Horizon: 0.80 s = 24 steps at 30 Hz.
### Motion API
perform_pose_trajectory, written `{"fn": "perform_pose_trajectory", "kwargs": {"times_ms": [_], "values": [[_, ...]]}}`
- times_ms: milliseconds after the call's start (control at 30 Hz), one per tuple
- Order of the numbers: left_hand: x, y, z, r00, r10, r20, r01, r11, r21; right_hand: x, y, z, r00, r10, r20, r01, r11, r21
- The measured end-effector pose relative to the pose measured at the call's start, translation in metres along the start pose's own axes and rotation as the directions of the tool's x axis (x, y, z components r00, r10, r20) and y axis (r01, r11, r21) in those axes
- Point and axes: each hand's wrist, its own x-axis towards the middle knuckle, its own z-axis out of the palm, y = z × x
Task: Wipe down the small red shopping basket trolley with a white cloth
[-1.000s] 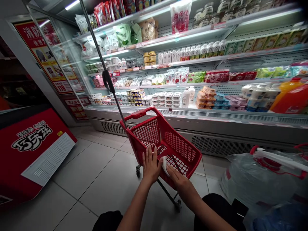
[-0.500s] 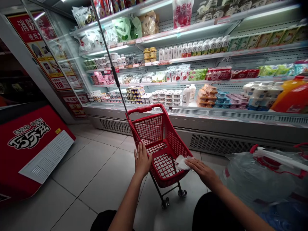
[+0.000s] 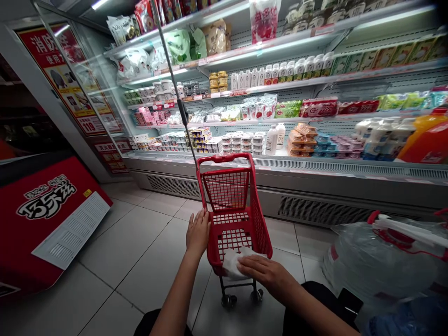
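A small red plastic shopping cart (image 3: 262,224) stands on the tiled floor in front of me, its handle toward the chilled shelves. A thin dark pole rises from its left side. My left hand (image 3: 199,233) rests against the cart's left rim, fingers wrapped partly over the edge. My right hand (image 3: 257,268) presses a crumpled white tissue (image 3: 231,262) onto the near rim of the basket. The basket's grid floor and back panel show, and nothing lies in it. Two near wheels show below.
Refrigerated shelves (image 3: 224,175) with yogurt cups, bottles and bags run across the back. A red freezer (image 3: 52,224) stands at the left. Large clear water jugs (image 3: 378,261) with red caps stand close on the right. My dark-clothed knees frame the cart.
My right hand has slid the tissue leftward from the cart's right corner to the middle of its near rim. The cart has turned slightly, and my left hand has shifted a little left with it.
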Motion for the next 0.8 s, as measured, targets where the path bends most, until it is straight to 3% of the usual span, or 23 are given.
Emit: {"fn": "perform_pose_trajectory", "kwargs": {"times_ms": [100,200,333,600,700,800], "values": [[-0.022,0.016,-0.005,0.999,0.037,-0.028,-0.037,0.999,0.029,-0.004,0.009,-0.017,0.999,-0.018,0.03,0.017,0.999,0.032],[-0.052,0.047,0.0,0.991,0.125,-0.047,-0.126,0.992,-0.012,-0.008,0.021,-0.029,0.995,-0.064,0.073,0.06,0.997,0.051],[-0.083,0.078,0.01,0.987,0.163,-0.014,-0.163,0.985,-0.062,0.001,0.041,-0.026,0.988,-0.128,0.087,0.122,0.99,0.078],[-0.084,0.072,0.004,0.983,0.182,0.031,-0.18,0.981,-0.069,0.033,0.112,-0.004,0.996,0.071,-0.058,-0.073,0.997,-0.038],[-0.081,0.066,0.001,0.985,0.173,0.018,-0.171,0.983,-0.058,0.037,0.102,0.002,0.987,0.117,-0.112,-0.125,0.99,-0.069],[-0.079,0.057,-0.003,0.979,0.201,-0.015,-0.202,0.979,-0.04,0.033,0.06,0.012,0.989,0.074,-0.127,-0.082,0.995,-0.059]]}}
